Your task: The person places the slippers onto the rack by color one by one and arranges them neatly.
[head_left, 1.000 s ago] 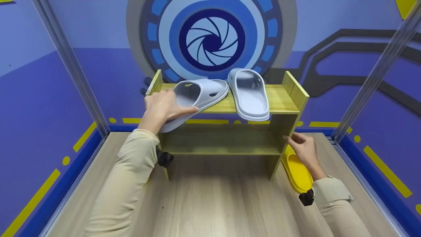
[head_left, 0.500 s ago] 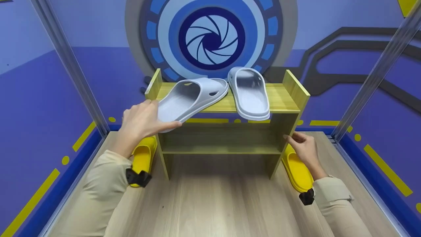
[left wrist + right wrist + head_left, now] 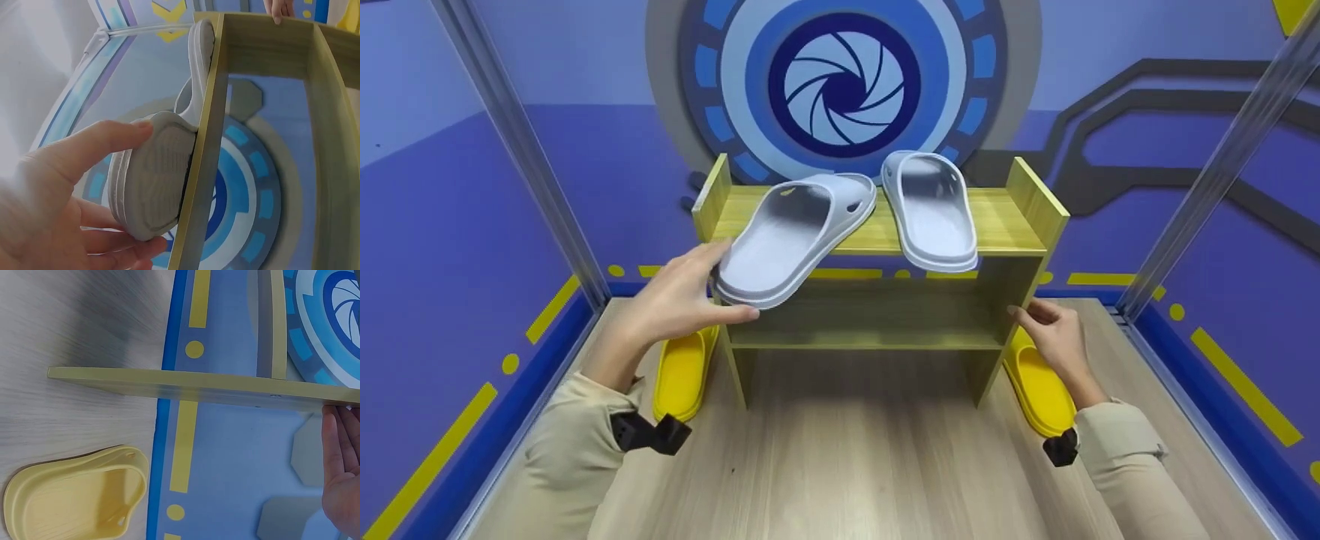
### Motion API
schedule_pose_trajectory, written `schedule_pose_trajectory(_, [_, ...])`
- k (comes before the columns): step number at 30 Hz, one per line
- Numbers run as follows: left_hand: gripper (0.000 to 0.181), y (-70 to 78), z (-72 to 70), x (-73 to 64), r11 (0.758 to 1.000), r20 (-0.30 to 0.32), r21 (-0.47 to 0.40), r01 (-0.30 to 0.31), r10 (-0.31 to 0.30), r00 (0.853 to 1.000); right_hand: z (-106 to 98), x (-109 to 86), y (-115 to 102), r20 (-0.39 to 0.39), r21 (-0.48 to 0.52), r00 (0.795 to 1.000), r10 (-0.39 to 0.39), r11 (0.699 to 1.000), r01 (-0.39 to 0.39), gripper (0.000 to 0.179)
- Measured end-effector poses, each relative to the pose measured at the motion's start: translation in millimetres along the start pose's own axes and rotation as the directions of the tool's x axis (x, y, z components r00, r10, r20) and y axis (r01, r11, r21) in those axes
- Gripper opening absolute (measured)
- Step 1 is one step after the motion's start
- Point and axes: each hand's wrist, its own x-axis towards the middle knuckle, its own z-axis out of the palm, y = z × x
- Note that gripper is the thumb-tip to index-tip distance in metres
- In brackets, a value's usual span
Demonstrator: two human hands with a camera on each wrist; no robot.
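Note:
My left hand [image 3: 671, 304] spans the heel of a light grey slipper [image 3: 780, 244] on the top shelf of a small wooden shoe rack [image 3: 866, 347]. In the left wrist view, the thumb lies along one side of the heel and the fingers lie on the other. That heel juts past the shelf's front edge, its toe angled back and right. To its right sits the matching grey slipper [image 3: 934, 217], toe to the wall. My right hand [image 3: 1057, 337] holds the rack's right side panel [image 3: 185, 385], thumb over the front edge, straight fingers on the outer face.
One yellow slipper [image 3: 682, 375] lies on the wooden floor [image 3: 855, 465] left of the rack. Another yellow slipper [image 3: 1039, 390] is on the right, below my right hand. Raised end boards [image 3: 1035, 196] bound the top shelf. A patterned blue wall [image 3: 585, 187] stands behind.
My left hand has slid down and left from the slipper's side to its heel. The slipper has turned, its heel swinging toward the front. My right hand stays put.

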Motion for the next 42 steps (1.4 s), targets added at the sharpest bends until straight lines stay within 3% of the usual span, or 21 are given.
schedule_pose_trajectory(5, [0.088,7.6,12.2,5.4,0.997,-0.039,-0.073,-0.019,0.017,0.999,0,0.4,1,-0.005,-0.008,1.000,-0.006,1.000,0.006,0.043])
schedule_pose_trajectory(9, [0.086,14.5,26.0,13.8,0.996,-0.122,-0.088,-0.020,0.009,0.992,0,0.1,0,-0.003,-0.008,1.000,-0.003,1.000,0.003,0.043])
schedule_pose_trajectory(18, [0.085,29.9,57.0,33.3,1.000,-0.317,0.022,-0.009,0.016,0.948,0,-1.2,-2,-0.008,0.073,0.999,-0.033,0.997,0.034,0.036])
schedule_pose_trajectory(30, [0.084,38.4,70.3,49.9,0.998,-0.399,0.055,0.019,0.005,0.917,0,-0.3,0,-0.010,0.035,1.000,-0.029,0.999,0.029,0.041])
schedule_pose_trajectory(42, [0.088,36.2,76.0,61.9,0.999,-0.419,0.027,0.042,-0.027,0.908,0,-0.4,1,-0.004,0.046,1.000,-0.018,0.999,0.018,0.043])
